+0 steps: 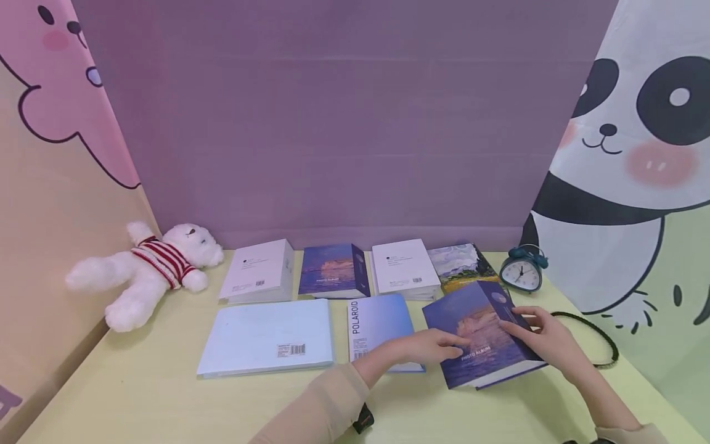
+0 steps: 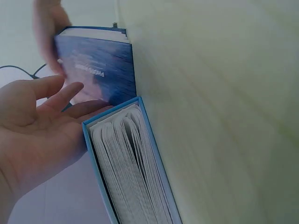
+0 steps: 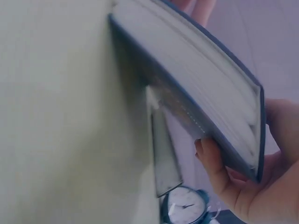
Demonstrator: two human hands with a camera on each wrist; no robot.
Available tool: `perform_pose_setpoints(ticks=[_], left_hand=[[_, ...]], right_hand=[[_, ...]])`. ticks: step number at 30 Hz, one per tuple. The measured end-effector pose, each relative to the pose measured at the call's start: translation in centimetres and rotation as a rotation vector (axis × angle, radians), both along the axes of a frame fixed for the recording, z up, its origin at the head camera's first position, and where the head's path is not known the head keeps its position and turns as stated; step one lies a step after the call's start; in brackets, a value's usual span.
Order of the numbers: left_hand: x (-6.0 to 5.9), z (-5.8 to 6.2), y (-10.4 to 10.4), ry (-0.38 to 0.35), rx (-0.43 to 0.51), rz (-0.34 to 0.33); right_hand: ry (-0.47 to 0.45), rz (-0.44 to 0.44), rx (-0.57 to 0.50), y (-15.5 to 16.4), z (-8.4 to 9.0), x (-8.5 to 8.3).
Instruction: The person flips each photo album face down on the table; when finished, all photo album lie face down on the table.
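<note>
A thick blue photo album (image 1: pixel 471 327) with a pink cliff picture is tilted at the right front of the table, its right side raised. My right hand (image 1: pixel 549 345) grips it at the spine side; in the right wrist view a finger or thumb (image 3: pixel 212 163) lies under its lower cover. My left hand (image 1: pixel 432 346) reaches across with fingers loosely extended, the fingertips at the front cover. In the left wrist view the left palm shows, with nothing gripped. Below the left hand lies a blue-violet album marked POLAROID (image 1: pixel 383 320), its page edges (image 2: pixel 126 154) showing.
A wide pale blue album (image 1: pixel 261 333) lies left. Behind stand white albums (image 1: pixel 257 271) (image 1: pixel 405 265), a matching cliff album (image 1: pixel 333 271) and a landscape-covered one (image 1: pixel 463 265). An alarm clock (image 1: pixel 521 271), black loop (image 1: pixel 612 342) and plush bear (image 1: pixel 166 259) occupy the sides.
</note>
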State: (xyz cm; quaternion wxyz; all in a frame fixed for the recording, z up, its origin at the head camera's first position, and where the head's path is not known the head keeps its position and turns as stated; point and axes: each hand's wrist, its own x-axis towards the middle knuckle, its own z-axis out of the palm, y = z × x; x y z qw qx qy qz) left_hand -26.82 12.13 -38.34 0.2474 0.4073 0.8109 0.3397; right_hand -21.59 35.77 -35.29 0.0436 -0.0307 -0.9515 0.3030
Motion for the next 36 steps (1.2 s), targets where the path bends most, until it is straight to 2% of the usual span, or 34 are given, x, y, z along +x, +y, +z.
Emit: perform_pose_setpoints(ticks=[6, 8, 13, 21, 27, 36], left_hand=[[0.1, 0.1, 0.2, 0.134, -0.011, 0.022], [0.1, 0.1, 0.3, 0.188, -0.037, 0.025], [0.0, 0.0, 0.4, 0.249, -0.129, 0.008], [0.0, 0.1, 0.5, 0.193, -0.165, -0.006], [-0.1, 0.0, 0.7, 0.221, -0.172, -0.006], [0.0, -0.2, 0.9, 0.229, -0.219, 0.005]], right_hand=[[-0.125, -0.001, -0.004, 0.9, -1.0, -0.4], [-0.159, -0.003, -0.002, 1.0, -1.1, -0.5], [-0.217, 0.008, 0.015, 1.5, -1.4, -0.6], [-0.275, 0.039, 0.062, 2.1, -2.1, -1.0], [-0.249, 0.03, 0.136, 2.0, -2.4, -1.2], [-0.229, 0.038, 0.115, 2.3, -3.0, -1.2]])
